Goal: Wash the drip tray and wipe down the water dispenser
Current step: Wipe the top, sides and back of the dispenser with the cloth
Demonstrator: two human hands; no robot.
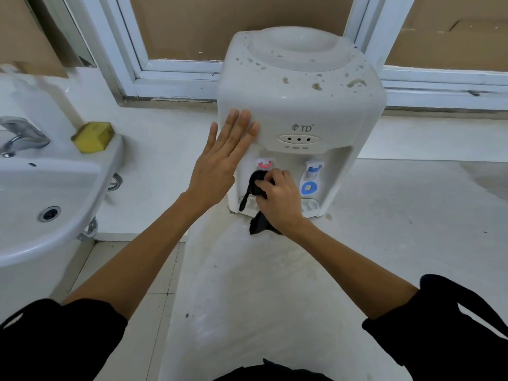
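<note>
The fingers (268, 185) of the right hand (277, 200) are curled round a black cloth (257, 185), which is pressed into the tap recess just beneath the red tap (265, 164); a loose tail of the cloth hangs down over the drip tray (310, 207) and reaches the worktop (384, 243). The red tap could be pushed by the knuckles and, if the unit is powered, hot water released onto the hand. The dangling tail could catch on the tray and drag it out. The left hand (220, 158) is laid flat, its fingers straight, against the upper left front of the water dispenser (302, 105), steadying it; too hard a wipe might slide the unit sideways. The dispenser's top is seen to be spotted with brown marks, not yet wiped. A yellow sponge (93, 136) lies on the rim of the sink (55, 229), well apart to the left.
</note>
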